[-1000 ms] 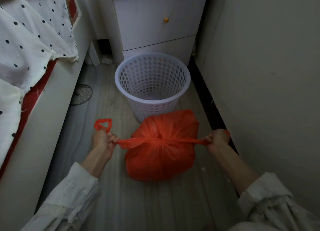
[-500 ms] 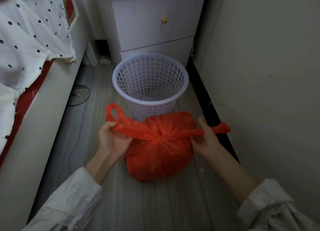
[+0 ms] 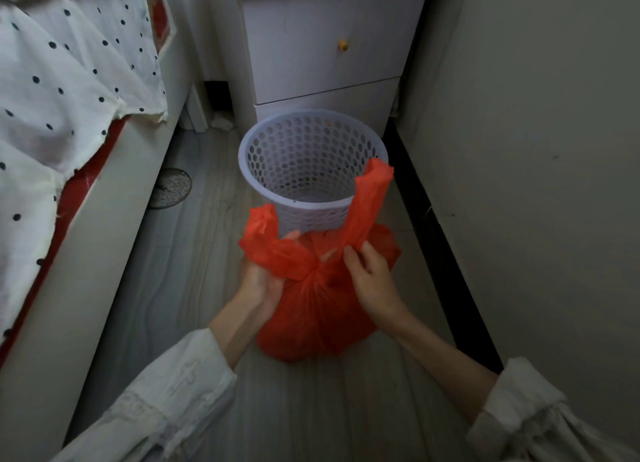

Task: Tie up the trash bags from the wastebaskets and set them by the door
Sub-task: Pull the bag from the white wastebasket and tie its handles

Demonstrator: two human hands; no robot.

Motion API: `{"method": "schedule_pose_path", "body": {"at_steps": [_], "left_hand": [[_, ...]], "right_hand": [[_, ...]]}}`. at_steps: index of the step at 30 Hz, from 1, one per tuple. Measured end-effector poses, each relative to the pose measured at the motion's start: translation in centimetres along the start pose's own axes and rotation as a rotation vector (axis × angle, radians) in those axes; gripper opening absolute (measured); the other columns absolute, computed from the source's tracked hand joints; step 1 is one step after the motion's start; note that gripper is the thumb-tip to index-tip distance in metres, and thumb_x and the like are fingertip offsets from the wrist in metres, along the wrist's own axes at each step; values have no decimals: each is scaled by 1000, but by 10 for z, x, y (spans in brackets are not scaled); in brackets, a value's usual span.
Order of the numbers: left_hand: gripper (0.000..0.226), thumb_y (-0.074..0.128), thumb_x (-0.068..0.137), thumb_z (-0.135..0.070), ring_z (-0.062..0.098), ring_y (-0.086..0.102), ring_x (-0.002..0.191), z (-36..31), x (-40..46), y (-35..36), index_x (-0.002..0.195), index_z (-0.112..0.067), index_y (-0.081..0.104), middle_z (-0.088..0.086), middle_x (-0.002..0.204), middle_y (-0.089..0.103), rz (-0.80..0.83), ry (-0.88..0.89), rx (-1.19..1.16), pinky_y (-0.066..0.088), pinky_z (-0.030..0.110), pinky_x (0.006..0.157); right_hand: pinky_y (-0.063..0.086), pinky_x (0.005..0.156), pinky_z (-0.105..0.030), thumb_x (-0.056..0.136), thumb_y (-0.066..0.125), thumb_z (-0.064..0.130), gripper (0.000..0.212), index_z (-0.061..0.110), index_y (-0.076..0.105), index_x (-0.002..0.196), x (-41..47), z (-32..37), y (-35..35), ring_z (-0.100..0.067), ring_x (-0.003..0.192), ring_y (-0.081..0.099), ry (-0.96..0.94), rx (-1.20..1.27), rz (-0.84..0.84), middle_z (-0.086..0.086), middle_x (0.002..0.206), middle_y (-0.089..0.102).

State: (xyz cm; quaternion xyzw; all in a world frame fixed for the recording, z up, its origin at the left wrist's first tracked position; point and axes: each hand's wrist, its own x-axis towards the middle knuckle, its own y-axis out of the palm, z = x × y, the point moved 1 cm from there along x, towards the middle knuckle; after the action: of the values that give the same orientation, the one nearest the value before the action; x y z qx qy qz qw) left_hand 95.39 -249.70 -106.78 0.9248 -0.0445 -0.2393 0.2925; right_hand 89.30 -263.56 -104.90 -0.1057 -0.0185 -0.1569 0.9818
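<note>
A full orange trash bag sits on the pale wood floor in front of me, its neck gathered into a knot at the top. My left hand grips the bag's left handle strip, which bunches up over my fingers. My right hand holds the right handle strip, which stands up toward the basket rim. Just behind the bag stands the white perforated wastebasket, with no liner in it.
A white bedside cabinet with a small yellow knob stands behind the basket. A bed with a dotted white sheet runs along the left. A wall with a dark baseboard closes the right. A round floor drain lies near the bed.
My hands had the two handle strips pulled wide apart and taut; they have since come together over the knot, and the strips now stand up loosely.
</note>
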Motion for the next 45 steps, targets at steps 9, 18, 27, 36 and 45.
{"method": "schedule_pose_path", "body": {"at_steps": [9, 18, 27, 36, 45], "left_hand": [[39, 26, 95, -34, 29, 62, 90, -19, 0, -16, 100, -4, 52, 24, 88, 55, -200, 182, 113, 44, 33, 83], [57, 40, 70, 9, 7, 57, 89, 7, -8, -25, 124, -8, 48, 2, 107, 62, 97, -12, 487, 39, 18, 67], [40, 29, 98, -28, 11, 62, 56, 8, 1, 2, 68, -10, 50, -4, 46, 63, -79, 56, 37, 49, 27, 71], [41, 20, 100, -30, 3, 19, 21, 1, 7, -20, 63, -16, 33, -7, 25, 21, -303, -57, -22, 40, 12, 33], [28, 33, 97, -28, 9, 43, 31, -1, -5, -25, 77, -11, 43, -5, 33, 37, -59, -168, 183, 56, 28, 50]], "right_hand": [[43, 63, -31, 99, 28, 7, 33, 10, 39, 68, 10, -15, 4, -8, 36, 41, 373, 671, -136, 7, 37, 40], [43, 64, -28, 99, 28, 13, 31, 11, 41, 71, 19, -24, -14, -17, 60, 41, 601, 980, -452, -6, 66, 39], [38, 44, -19, 99, 33, 13, 36, 8, 48, 66, 9, -14, 5, -5, 34, 42, 327, 422, -199, 5, 37, 41], [33, 34, -13, 99, 32, 14, 38, 13, 41, 62, 6, -28, -13, 1, 27, 36, 484, 196, -277, -3, 53, 38], [43, 84, -41, 87, 33, 37, 30, 20, 46, 65, -3, -34, -13, -31, 82, 57, 543, -284, -64, -14, 82, 56]]}}
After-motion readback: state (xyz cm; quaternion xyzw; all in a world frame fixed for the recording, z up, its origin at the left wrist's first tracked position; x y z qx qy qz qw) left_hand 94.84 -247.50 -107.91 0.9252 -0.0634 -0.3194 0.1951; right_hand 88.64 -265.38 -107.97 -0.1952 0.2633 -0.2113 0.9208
